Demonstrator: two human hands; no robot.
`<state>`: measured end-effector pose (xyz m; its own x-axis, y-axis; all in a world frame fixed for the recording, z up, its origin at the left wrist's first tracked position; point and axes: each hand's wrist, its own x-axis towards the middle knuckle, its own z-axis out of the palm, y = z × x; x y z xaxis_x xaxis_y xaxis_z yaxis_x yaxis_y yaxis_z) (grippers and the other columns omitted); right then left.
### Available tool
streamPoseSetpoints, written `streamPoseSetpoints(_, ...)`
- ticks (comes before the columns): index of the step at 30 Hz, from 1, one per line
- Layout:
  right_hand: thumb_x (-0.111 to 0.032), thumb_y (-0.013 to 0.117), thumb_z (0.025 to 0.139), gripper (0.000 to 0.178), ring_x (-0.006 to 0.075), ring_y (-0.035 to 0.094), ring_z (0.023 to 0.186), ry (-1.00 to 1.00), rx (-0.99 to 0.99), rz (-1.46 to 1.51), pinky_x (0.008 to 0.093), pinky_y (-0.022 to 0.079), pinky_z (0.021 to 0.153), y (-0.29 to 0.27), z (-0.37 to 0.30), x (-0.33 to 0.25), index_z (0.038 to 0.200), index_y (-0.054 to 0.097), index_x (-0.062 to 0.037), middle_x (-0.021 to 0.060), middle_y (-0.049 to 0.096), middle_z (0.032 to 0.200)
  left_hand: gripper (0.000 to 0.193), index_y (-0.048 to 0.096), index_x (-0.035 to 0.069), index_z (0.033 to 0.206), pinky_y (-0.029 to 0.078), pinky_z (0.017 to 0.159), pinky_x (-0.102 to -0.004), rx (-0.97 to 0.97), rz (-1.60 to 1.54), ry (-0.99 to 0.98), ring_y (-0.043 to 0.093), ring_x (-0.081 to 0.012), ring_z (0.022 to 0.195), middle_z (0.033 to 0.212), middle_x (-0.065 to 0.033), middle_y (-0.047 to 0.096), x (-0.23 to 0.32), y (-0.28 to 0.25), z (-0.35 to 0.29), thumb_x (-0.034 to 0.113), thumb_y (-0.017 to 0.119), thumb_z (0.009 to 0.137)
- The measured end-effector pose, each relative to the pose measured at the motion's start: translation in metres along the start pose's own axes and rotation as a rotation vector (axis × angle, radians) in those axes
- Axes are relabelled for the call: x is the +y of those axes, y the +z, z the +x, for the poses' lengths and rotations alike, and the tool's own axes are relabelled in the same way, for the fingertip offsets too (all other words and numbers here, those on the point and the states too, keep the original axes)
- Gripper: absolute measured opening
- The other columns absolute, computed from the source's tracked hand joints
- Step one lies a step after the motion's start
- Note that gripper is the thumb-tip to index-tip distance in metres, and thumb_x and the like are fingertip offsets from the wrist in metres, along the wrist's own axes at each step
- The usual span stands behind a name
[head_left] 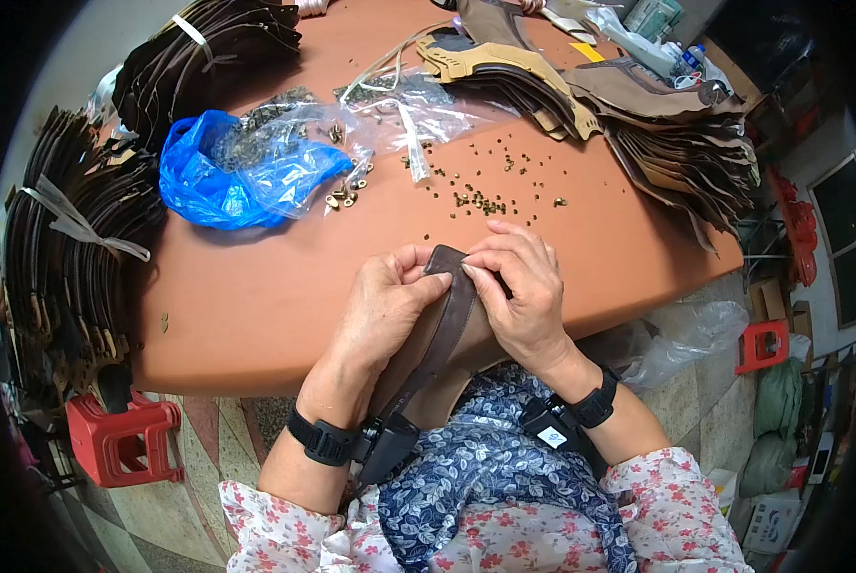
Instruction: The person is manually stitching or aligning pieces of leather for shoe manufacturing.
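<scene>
Leather piece [461,334], far end between both hands [382,298], thumbs and fingers pinched onto opposite edges

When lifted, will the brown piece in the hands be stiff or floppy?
The brown piece will likely bend but not go limp: it looks sheet-like, yet shows few creases. Probably light, too: left hand and right hand hold it only near one end.

Brown leather piece [436,358] — dark stitched band [455,310], blunt tip [444,258] — aslant at table edge [237,368].
</scene>
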<state>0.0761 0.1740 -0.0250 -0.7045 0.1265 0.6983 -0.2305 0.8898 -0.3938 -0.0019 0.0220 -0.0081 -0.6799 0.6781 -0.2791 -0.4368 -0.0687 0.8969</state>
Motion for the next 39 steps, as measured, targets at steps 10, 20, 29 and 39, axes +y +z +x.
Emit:
streamPoseSetpoints(10, -0.006, 0.071, 0.074, 0.009, 0.0256, 0.062, 0.102, -0.026, -0.013, -0.009, 0.0374, 0.041, 0.087, 0.0, 0.001, -0.001, 0.081, 0.066, -0.0068, 0.0049, 0.065, 0.089, 0.019, 0.061, -0.005, 0.107, 0.052, 0.066, -0.0197, -0.004, -0.007, 0.006, 0.065, -0.0096, 0.077, 0.091, -0.009, 0.069, -0.001, -0.001, 0.0, -0.001, 0.055, 0.089)
streamPoseSetpoints(20, -0.004, 0.07, 0.073, 0.012, 0.0231, 0.064, 0.098, -0.136, -0.026, -0.087, 0.0371, 0.041, 0.085, -0.002, -0.001, 0.001, 0.084, 0.066, -0.0058, 0.0048, 0.064, 0.093, 0.019, 0.06, -0.006, 0.107, 0.052, 0.067, -0.0194, 0.021, 0.005, 0.01, 0.064, -0.0089, 0.076, 0.09, -0.0088, 0.069, 0.002, 0.003, -0.002, -0.002, 0.055, 0.089)
streamPoseSetpoints(29, -0.008, 0.065, 0.075, 0.022, 0.0231, 0.063, 0.101, -0.289, -0.142, -0.238, 0.0391, 0.04, 0.089, -0.009, -0.004, -0.003, 0.096, 0.067, -0.0006, 0.0086, 0.064, 0.105, 0.018, 0.061, -0.007, 0.105, 0.05, 0.064, -0.0187, 0.052, 0.095, 0.055, 0.063, -0.0079, 0.074, 0.088, -0.0083, 0.069, -0.001, 0.003, -0.002, -0.001, 0.055, 0.089)
streamPoseSetpoints(39, -0.015, 0.065, 0.08, 0.031, 0.0277, 0.053, 0.115, -0.048, -0.256, -0.165, 0.0445, 0.033, 0.098, -0.018, -0.016, -0.018, 0.109, 0.066, -0.0062, 0.0081, 0.059, 0.117, 0.019, 0.061, -0.007, 0.107, 0.051, 0.068, -0.0204, 0.027, 0.04, 0.092, 0.064, -0.0095, 0.078, 0.091, -0.0095, 0.069, -0.006, -0.002, -0.001, -0.002, 0.054, 0.09)
